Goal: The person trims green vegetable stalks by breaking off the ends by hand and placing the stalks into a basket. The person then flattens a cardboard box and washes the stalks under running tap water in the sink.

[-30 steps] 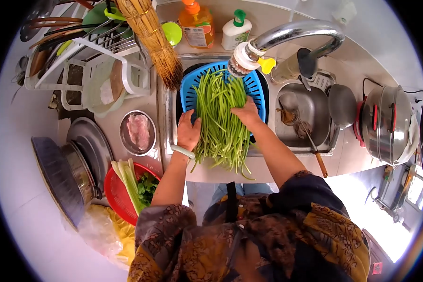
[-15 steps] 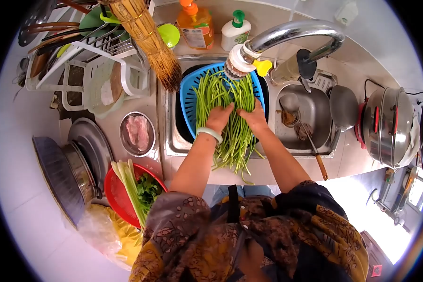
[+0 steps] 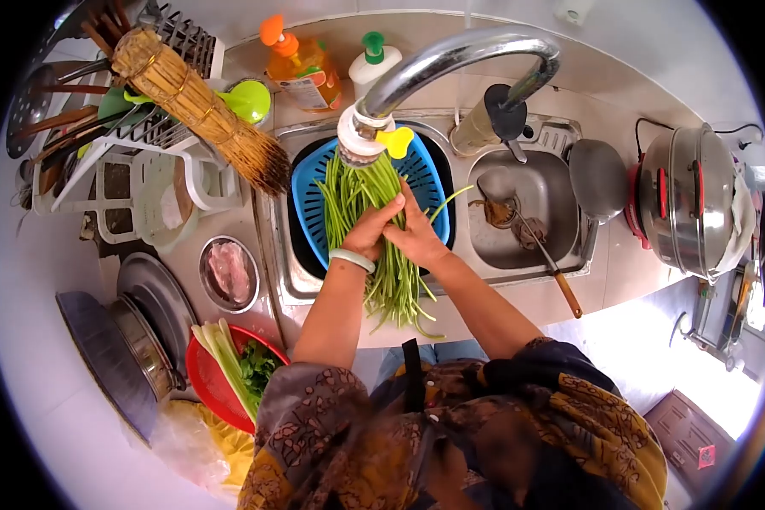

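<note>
A bunch of long green garlic scapes (image 3: 348,200) lies in a blue slotted basket (image 3: 306,200), which sits in the left sink basin. The stems' lower ends hang out over the basket's near side. My left hand (image 3: 370,231), with a pale bangle at the wrist, is wrapped round the bunch from the left. From the right, my right hand (image 3: 418,236) presses on the same stems, its fingers pointing up along them and its thumb near my left hand. One stem sticks out to the right. The faucet (image 3: 361,136) hangs just above the bunch.
In the right basin (image 3: 518,242) lie a ladle and food scraps. On the left are a bowl of meat (image 3: 229,274), a red basin (image 3: 215,382) with celery, and a straw brush (image 3: 200,110). A steamer pot (image 3: 684,204) stands at right.
My hands have come closer together and drawn the spread scapes into a tighter bunch. The camera view has shifted, so the sink appears further left.
</note>
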The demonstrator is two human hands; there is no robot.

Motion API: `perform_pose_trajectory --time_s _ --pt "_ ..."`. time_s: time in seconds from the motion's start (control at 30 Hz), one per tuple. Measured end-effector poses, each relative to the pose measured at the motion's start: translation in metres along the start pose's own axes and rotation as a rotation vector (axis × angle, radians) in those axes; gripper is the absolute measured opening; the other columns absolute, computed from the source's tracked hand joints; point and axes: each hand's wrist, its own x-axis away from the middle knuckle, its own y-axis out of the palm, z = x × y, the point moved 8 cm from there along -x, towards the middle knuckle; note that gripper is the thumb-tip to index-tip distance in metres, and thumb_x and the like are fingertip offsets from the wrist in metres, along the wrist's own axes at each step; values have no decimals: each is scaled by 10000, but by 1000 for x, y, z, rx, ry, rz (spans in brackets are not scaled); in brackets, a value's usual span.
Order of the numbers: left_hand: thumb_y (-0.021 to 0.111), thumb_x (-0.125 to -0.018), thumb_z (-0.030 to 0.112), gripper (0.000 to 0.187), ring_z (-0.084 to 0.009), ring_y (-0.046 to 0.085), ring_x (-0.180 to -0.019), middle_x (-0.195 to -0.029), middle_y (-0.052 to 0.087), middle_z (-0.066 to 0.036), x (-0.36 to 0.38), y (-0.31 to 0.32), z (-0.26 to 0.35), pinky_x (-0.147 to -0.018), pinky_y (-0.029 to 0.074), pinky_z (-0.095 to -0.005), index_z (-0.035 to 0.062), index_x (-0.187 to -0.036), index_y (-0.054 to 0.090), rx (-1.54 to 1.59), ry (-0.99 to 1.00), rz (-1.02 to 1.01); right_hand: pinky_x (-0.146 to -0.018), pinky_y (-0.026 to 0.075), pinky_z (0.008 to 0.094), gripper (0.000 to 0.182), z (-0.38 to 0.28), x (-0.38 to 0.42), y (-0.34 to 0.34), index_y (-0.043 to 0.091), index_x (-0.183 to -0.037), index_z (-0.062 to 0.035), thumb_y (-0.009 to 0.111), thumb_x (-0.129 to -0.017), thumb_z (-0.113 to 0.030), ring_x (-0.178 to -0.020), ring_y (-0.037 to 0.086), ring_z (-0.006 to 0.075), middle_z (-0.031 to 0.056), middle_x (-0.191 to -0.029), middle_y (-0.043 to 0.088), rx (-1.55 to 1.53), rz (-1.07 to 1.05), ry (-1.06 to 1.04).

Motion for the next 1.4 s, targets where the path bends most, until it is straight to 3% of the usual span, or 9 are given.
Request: perform_pose_trajectory --time_s 0.23,0.5,0.6,0.73,0.8,0.87,1.03,1.27,1.4 --pt "710 -856 305 594 -211 551 -1114 -1231 566 -87 -1 -14 -2 -980 425 -357 30 -1325 470 29 -82 -26 -1137 247 398 902 -22 -6 13 117 -1469 56 639 -790 -228 -1389 252 407 277 -1491 236 272 -121 -147" --pt "687 -858 348 671 -240 443 -1267 -1383 466 -81 1 -25 -6 -1075 346 -390 81 -1405 403 111 -47 7 -1151 165 512 944 -31 -14 18 175 -1458 45 662 -763 -367 -1364 290 404 275 -1425 331 695 -127 -235" --pt "697 -846 262 573 -226 504 -1193 -1297 535 -75 -1 -36 -4 -1024 399 -373 78 -1341 477 141 22 67 -1127 212 505 915 -38 -17 7 243 -1438 52 698 -757 -357 -1322 352 409 277 -1387 392 437 -175 -225" --pt "673 -838 189 509 -262 611 -1030 -1176 606 -115 5 -26 2 -918 497 -413 59 -1301 507 183 59 39 -1069 338 457 668 -50 -1 -28 401 -1386 -15 678 -818 -231 -1251 454 388 248 -1325 484 354 81 -337" --pt "668 -843 197 511 -294 631 -979 -1132 612 -144 3 -31 -4 -884 516 -426 49 -1302 500 260 -23 -30 -962 449 371 468 -44 16 -67 502 -1300 -27 633 -870 -157 -1153 554 297 200 -1250 550 261 228 -294" --pt "661 -850 203 513 -304 632 -976 -1077 619 -141 6 -28 1 -874 520 -442 43 -1307 490 251 -7 -9 -842 494 401 318 5 43 -102 586 -1126 -35 603 -891 -249 -924 623 333 183 -1064 635 7 386 -37" --pt "660 -851 199 523 -296 636 -978 -1060 627 -111 5 -22 2 -880 524 -460 47 -1318 480 238 -19 -63 -710 480 397 405 80 56 -132 609 -839 14 646 -859 -388 -737 622 314 166 -753 644 246 417 454" --pt "702 -808 198 622 -309 636 -979 -1051 631 -102 10 -9 13 -902 514 -485 45 -1355 451 244 9 -126 -720 477 408 460 64 24 -139 633 -829 43 668 -834 -416 -752 608 367 209 -768 642 329 372 415" --pt "736 -772 182 665 -334 637 -971 -1040 626 -128 13 -2 22 -892 515 -493 45 -1348 434 283 18 -128 -630 486 358 351 55 17 -126 625 -836 37 680 -844 -310 -661 630 259 146 -738 651 224 337 342"
